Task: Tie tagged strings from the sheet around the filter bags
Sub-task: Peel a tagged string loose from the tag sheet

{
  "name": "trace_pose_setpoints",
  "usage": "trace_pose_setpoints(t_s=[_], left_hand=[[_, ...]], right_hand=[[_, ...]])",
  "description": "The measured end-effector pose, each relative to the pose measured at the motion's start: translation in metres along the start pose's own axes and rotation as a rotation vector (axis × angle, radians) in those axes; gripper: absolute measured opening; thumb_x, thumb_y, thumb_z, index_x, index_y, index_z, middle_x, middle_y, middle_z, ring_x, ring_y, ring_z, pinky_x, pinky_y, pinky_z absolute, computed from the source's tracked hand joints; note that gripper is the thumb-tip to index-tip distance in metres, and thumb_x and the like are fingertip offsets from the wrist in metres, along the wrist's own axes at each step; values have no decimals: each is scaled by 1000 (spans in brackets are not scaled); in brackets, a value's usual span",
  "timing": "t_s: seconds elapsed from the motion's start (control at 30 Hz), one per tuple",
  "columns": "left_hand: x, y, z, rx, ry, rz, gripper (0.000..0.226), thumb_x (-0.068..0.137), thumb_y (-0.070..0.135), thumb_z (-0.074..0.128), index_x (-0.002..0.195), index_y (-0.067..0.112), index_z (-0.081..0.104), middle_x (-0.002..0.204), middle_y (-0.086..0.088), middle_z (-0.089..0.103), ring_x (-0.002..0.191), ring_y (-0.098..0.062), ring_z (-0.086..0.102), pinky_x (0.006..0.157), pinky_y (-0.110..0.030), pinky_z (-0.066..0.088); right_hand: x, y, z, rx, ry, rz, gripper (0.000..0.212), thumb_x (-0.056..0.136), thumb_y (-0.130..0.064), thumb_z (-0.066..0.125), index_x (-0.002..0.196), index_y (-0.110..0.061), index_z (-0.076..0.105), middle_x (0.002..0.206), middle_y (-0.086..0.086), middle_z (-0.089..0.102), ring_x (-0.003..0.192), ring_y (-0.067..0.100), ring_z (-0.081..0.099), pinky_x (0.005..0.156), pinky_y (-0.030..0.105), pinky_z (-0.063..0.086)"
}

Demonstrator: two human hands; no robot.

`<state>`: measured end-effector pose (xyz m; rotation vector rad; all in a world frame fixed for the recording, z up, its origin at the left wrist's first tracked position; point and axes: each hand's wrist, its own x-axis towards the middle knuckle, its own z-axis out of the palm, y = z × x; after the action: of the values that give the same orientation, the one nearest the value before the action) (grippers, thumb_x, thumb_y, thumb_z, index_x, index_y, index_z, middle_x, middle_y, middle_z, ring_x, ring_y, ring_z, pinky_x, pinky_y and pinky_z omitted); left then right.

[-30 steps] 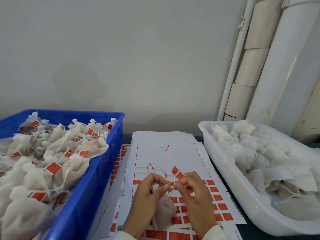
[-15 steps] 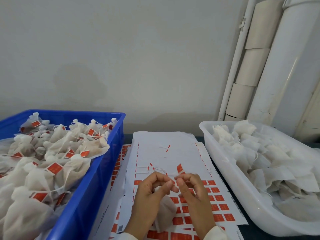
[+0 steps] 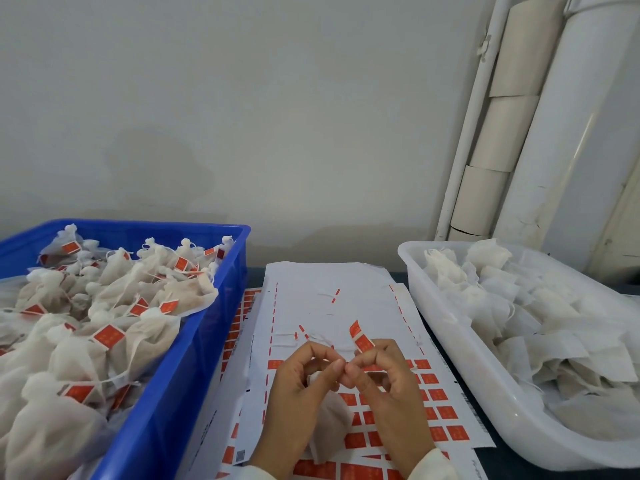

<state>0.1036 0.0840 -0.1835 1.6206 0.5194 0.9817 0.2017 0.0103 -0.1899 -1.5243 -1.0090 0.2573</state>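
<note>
Progress: blue crate [image 3: 166, 393], to the left of the hands, is heaped with tied bags [image 3: 114, 306], each with an orange tag; judged as finished output. White tub [image 3: 460, 375], to the right of the hands, holds a large pile of flat untied bags [image 3: 519, 306], so much work remains. Sheet [image 3: 329, 289] lies under and beyond the hands: far part stripped to white with a few loose remnants, near part full of orange tags. Current unit: one bag [image 3: 329, 420] hangs between the palms, neck gathered up near the fingertips. Left hand [image 3: 298, 386]: fingers curled, thumb and forefinger pinched at the bag's neck, presumably on the string; string itself too thin to confirm. Right hand [image 3: 384, 379]: fingers curled, tips meeting the left's, pinching what is probably the other string end. One tag [image 3: 360, 336] stands up just beyond the right fingers. Judgement: knot in progress, not yet cinched.
</note>
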Motion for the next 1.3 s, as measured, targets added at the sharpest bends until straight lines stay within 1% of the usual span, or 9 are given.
trace_pose_setpoints(t_s=[0.17,0.27,0.43,0.63,0.73,0.87,1.0,1.2,1.3], left_hand=[[2,1,-1,-48,-72,-83,11,89,10,52,84,9,62,61,3,67,57,-12,63,59,-16,50],[3,1,-2,-21,-140,-109,15,89,9,52,80,10,64,53,5,62,49,-8,56,53,-17,48],[1,5,-1,-56,-241,-137,10,86,15,53,85,8,61,60,3,67,52,-8,60,54,-17,50],[1,4,-1,-85,-70,-162,10,88,11,54,83,8,61,74,0,71,70,-14,66,61,-16,51],[0,4,-6,-141,2,-275,11,86,21,59,79,16,66,81,5,71,78,-9,66,57,-12,50],[-1,6,-10,-241,-64,-376,14,84,22,60,83,11,69,86,-14,69,78,-25,66,67,-33,57],[-1,6,-8,-206,-61,-337,16,87,20,58,87,8,69,83,-11,70,71,-20,67,61,-28,55],[1,11,-4,-154,-76,-208,26,66,32,62,83,14,69,78,-3,71,70,-20,68,60,-27,56],[1,10,-3,-133,-51,-156,24,66,31,62,82,16,70,77,1,71,73,-20,68,58,-22,55]], right_hand=[[2,-2,-5,-59,94,-69,17,78,-40,52,73,-25,57,92,-9,52,89,-3,52,76,5,41],[5,-1,-7,-160,112,-115,12,81,-40,48,73,-31,52,95,-18,48,93,-5,50,76,2,40],[6,-1,-11,-225,158,-171,16,89,-36,49,74,-33,49,92,-22,47,90,-1,53,73,4,42],[1,-9,-10,27,326,-121,14,80,-45,48,93,-40,50,94,-27,60,93,-4,57,73,9,41],[-5,-15,-6,119,238,-141,18,80,-41,51,95,-50,48,89,-17,60,85,9,62,74,21,50],[-8,-21,-2,112,42,-213,15,86,-29,50,97,-39,50,73,-7,55,69,11,56,69,23,49],[-6,-19,-4,61,11,-197,11,92,-31,50,102,-27,50,74,-7,55,68,8,54,68,18,47],[-5,-15,-1,-62,37,-185,14,89,-39,49,99,-29,49,84,-16,58,79,4,60,72,12,48],[-4,-14,-1,-66,51,-170,13,89,-39,51,98,-30,49,84,-16,60,79,6,62,71,18,53]])
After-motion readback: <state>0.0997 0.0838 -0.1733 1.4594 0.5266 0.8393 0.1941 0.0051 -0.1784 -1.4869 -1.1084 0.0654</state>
